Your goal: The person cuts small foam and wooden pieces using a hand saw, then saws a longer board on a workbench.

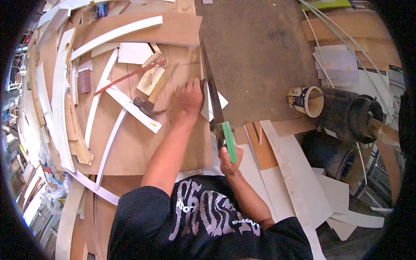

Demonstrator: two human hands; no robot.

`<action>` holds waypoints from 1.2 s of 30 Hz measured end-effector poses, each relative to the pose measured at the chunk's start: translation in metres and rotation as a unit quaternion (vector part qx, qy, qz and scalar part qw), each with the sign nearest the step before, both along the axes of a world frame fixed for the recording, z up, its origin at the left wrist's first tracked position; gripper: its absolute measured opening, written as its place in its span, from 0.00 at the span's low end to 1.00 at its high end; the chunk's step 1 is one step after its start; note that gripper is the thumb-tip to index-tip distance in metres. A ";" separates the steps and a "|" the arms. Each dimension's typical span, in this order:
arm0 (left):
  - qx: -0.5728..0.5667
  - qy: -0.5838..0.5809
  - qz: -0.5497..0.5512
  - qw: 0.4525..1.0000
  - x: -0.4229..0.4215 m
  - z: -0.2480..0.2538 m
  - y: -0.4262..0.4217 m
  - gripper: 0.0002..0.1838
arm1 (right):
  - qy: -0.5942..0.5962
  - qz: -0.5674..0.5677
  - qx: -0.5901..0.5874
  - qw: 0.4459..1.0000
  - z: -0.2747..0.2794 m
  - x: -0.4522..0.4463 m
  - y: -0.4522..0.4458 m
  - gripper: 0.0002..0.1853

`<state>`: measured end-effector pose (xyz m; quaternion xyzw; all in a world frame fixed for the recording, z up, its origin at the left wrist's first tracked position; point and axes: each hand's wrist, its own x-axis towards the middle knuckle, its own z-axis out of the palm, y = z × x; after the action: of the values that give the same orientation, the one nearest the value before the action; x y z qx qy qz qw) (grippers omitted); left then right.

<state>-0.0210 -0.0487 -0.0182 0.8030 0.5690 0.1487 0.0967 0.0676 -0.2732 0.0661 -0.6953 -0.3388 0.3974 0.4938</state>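
While the saw (214, 93) is gripped by its green handle in the closed right hand (230, 161), with its blade pointed away from the body, the left hand (190, 97) is set on the near side of that blade at the edge of the tabletop (195, 149), presumably for steadiness (whether anything is pinched by it cannot be told). Just left of that hand, the hammer (157, 92) is laid, perhaps to be kept within reach.
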 end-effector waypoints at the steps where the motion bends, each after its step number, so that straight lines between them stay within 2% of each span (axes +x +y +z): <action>1: 0.026 0.028 0.026 0.999 0.006 0.005 -0.001 0.10 | 0.008 -0.004 -0.006 1.000 0.002 -0.001 0.001 0.21; 3: 0.055 0.053 0.046 0.996 0.013 0.000 0.002 0.11 | 0.047 -0.034 -0.003 0.998 0.006 -0.007 0.002 0.23; 5: 0.031 0.021 0.172 0.984 0.023 -0.033 0.003 0.12 | 0.081 -0.062 -0.001 0.995 0.006 -0.008 0.002 0.25; 11: -0.035 0.027 0.204 0.978 0.028 0.004 0.007 0.20 | 0.096 -0.082 0.001 0.992 0.020 -0.008 0.008 0.25; 12: -0.037 0.030 0.205 0.978 0.028 0.001 0.008 0.20 | 0.111 -0.078 -0.005 0.991 0.021 -0.007 0.011 0.24; 14: -0.109 0.019 0.243 0.964 0.031 -0.007 0.014 0.22 | 0.125 -0.075 -0.011 0.989 0.023 -0.005 0.018 0.24; 17: -0.045 -0.020 0.258 0.965 0.033 -0.032 0.013 0.19 | 0.122 -0.076 -0.034 0.989 0.023 -0.007 0.029 0.20; 20: 0.025 -0.064 0.211 0.975 0.030 -0.035 0.008 0.15 | 0.105 -0.064 -0.007 0.992 0.018 -0.007 0.038 0.23; 23: -0.025 -0.075 0.191 0.978 0.030 -0.011 0.004 0.11 | 0.078 -0.043 -0.022 0.996 0.019 -0.001 0.035 0.24; 25: -0.024 -0.069 0.190 0.979 0.030 -0.022 0.003 0.11 | 0.067 -0.017 -0.072 0.995 0.024 0.009 0.034 0.22; 27: -0.020 -0.062 0.187 0.980 0.029 -0.021 0.003 0.11 | 0.076 -0.020 -0.070 0.994 0.030 0.012 0.035 0.23; 29: -0.130 0.008 0.219 0.967 0.033 0.001 0.009 0.14 | 0.087 -0.022 -0.066 0.994 0.038 0.013 0.039 0.23; 30: -0.131 0.009 0.221 0.966 0.034 0.001 0.010 0.14 | 0.087 -0.026 -0.066 0.994 0.043 0.014 0.042 0.23; 32: -0.004 0.000 0.226 0.974 0.038 0.001 0.007 0.23 | 0.087 -0.030 -0.074 0.993 0.048 0.016 0.046 0.23; 36: -0.032 0.020 0.191 0.981 0.035 0.014 0.013 0.30 | 0.113 -0.031 -0.088 0.989 0.051 0.019 0.058 0.22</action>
<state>0.0138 -0.0354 -0.0039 0.6790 0.7179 0.1302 0.0812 0.0865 -0.2150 0.1167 -0.6972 -0.2231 0.4860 0.4775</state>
